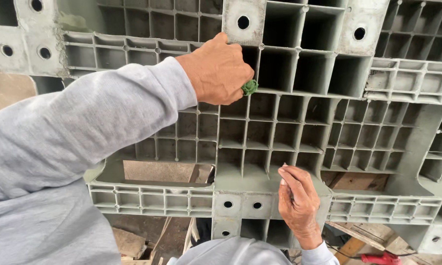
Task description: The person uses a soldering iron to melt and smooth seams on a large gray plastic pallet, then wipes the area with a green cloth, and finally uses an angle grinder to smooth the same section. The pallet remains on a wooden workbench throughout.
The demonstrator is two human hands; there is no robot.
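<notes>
Big grey plastic pallet [289, 142] flipped rib-side up, filling most of the view, so all the little square cells are open for access. Left hand [216, 68] curled tight around a small green plug [249, 87], pressed right at the edge of a cell near the middle, probably for lining it up with the rib. Right hand [298, 201] resting on the near rim by two round holes, fingers pinched together on something thin, can't tell what. Likely steadying things there. Red tool [380, 258] down on the ground, well apart.
</notes>
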